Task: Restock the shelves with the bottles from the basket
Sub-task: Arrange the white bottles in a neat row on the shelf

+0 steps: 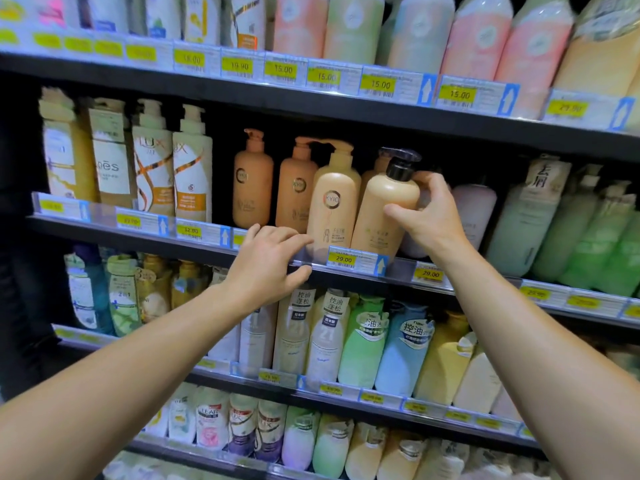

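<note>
Head view: four tan pump bottles [381, 216]

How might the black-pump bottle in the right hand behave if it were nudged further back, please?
The black-pump bottle is tall and narrow, leaning left, so it may tip. Its smooth body looks rigid yet possibly slippery. The right hand grips its shoulder, which should steady it.

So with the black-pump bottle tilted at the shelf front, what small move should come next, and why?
Probably stand it upright and ease it back. The right hand grips the black-pump bottle, which leans left toward the KYIC bottle at the shelf edge. The left hand rests at that edge, holding nothing.
</note>
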